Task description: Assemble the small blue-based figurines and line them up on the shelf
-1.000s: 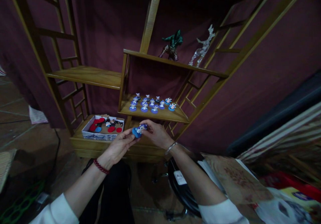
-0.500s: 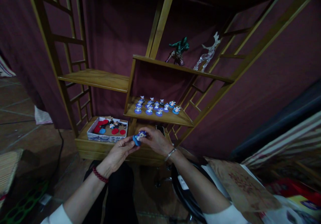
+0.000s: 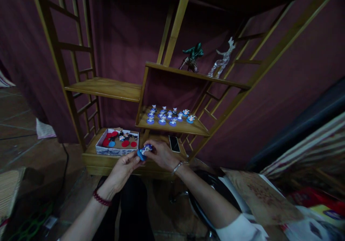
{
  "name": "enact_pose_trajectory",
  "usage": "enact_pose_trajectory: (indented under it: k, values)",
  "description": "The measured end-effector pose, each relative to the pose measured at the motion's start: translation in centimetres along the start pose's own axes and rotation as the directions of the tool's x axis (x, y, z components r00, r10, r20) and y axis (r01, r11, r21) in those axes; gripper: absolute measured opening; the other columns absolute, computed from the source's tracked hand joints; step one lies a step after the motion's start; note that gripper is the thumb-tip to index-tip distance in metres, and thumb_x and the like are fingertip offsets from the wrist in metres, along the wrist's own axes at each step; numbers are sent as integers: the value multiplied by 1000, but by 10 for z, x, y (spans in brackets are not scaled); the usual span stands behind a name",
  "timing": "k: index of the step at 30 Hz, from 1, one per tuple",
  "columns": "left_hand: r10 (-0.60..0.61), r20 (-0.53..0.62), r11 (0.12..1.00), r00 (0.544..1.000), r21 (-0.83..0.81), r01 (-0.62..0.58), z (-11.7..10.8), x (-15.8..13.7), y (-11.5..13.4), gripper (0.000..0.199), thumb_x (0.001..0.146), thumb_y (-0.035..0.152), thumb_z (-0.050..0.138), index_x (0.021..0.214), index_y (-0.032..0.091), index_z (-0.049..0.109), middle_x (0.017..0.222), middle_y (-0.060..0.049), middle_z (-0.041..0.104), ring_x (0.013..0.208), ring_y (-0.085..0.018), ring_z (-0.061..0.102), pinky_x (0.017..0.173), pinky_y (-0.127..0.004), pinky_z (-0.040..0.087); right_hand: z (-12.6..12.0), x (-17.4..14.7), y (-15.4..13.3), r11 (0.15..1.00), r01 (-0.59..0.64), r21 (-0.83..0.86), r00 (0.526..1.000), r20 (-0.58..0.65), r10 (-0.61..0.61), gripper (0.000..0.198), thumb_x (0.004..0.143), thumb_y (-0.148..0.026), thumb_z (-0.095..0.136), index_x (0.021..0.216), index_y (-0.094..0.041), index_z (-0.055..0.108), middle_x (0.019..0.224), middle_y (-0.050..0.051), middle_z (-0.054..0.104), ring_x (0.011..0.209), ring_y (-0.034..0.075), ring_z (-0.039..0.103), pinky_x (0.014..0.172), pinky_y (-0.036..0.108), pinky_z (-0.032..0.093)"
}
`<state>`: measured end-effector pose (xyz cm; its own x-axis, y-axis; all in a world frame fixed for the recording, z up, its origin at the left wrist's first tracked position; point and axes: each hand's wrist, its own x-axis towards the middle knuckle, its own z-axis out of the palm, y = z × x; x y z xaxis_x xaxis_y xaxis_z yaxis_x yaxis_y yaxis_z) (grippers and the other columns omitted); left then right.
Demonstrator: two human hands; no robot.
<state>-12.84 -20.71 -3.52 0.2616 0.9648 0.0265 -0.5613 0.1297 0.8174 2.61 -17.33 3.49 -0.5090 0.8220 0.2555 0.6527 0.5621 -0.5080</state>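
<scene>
A small purple-and-white figurine (image 3: 146, 149) on a blue round base is held between both hands, in front of the low shelf. My left hand (image 3: 126, 167) pinches the blue base (image 3: 141, 155) from the left. From the right, my right hand (image 3: 161, 154) grips the figurine's upper part with closed fingers. Several similar figurines (image 3: 162, 119) stand in rows on the middle shelf (image 3: 185, 127) beyond the hands. To the left, an open box (image 3: 115, 151) holds red discs (image 3: 125, 144), a blue disc (image 3: 111, 144) and small dark figurines (image 3: 123, 136).
A phone (image 3: 174, 144) lies on the low shelf right of my hands. Above stand a green figure (image 3: 193, 57) and a clear deer ornament (image 3: 222, 59). A black round stool (image 3: 207, 190) and a brown paper bag (image 3: 258, 194) are at the right.
Both hands have shifted slightly left and down with the figurine, which is now tilted more to the side. The phone shows more fully.
</scene>
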Motion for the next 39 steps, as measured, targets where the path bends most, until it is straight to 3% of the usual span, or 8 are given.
enact_pose_trajectory:
  k: [11, 20, 32, 39]
  values:
    - [-39, -80, 998, 996, 55, 43, -5, -8, 4, 31, 66, 24, 68, 96, 17, 66, 100, -5, 65, 95, -17, 56, 88, -29, 43, 7, -2, -3, 999, -15, -43, 999, 29, 16, 22, 75, -29, 56, 94, -19, 58, 72, -1, 61, 61, 10, 52, 56, 20, 35]
    - [10, -142, 996, 990, 93, 3, 2, -1, -9, 32, 63, 24, 70, 94, 15, 66, 97, -6, 66, 92, -18, 58, 87, -29, 43, 17, -11, 3, 993, -92, -68, 995, -43, 89, 23, 77, -30, 53, 98, -22, 56, 82, 1, 64, 71, 14, 58, 63, 22, 37]
    - [-2, -186, 998, 983, 62, 14, 7, 1, -17, 23, 61, 23, 72, 83, 16, 69, 91, -4, 68, 87, -17, 60, 85, -30, 45, 18, -22, 12, 990, 44, -132, 998, -33, -49, 23, 83, -30, 46, 103, -20, 50, 96, 4, 61, 87, 15, 56, 74, 24, 38]
    - [15, -172, 983, 985, 183, 17, 7, 3, -20, 29, 62, 25, 71, 89, 16, 67, 93, -5, 67, 86, -17, 60, 83, -28, 45, 19, -25, 11, 989, -104, -100, 989, -112, 93, 22, 79, -31, 51, 98, -21, 55, 88, 3, 64, 78, 15, 58, 67, 23, 37]
